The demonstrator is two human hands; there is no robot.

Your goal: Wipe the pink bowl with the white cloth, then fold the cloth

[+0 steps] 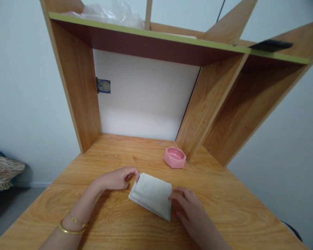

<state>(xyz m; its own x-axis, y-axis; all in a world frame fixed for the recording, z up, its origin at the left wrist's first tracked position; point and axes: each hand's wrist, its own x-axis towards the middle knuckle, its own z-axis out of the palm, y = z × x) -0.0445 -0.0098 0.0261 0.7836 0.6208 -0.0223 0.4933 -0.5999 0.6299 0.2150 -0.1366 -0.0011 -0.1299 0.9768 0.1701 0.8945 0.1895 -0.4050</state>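
Note:
A pale grey folded cloth (152, 196) lies at an angle on the wooden desk, its layers showing along the near edge. At its upper left corner, my left hand (121, 177) has its fingers closed on the fabric; gold bracelets circle that wrist. My right hand (186, 205) grips the cloth's right edge with its fingertips, the thumb lower down. Beyond the cloth sits a pink faceted bowl (175, 158), like an ashtray, apart from both hands.
Wooden side panels (75, 83) and a shelf (146, 43) rise from the desk's back. Clear plastic wrapping (109, 15) and a dark flat object (271, 45) lie on the shelf. A wall socket box (103, 86) shows behind. Patterned fabric (5, 170) is at far left.

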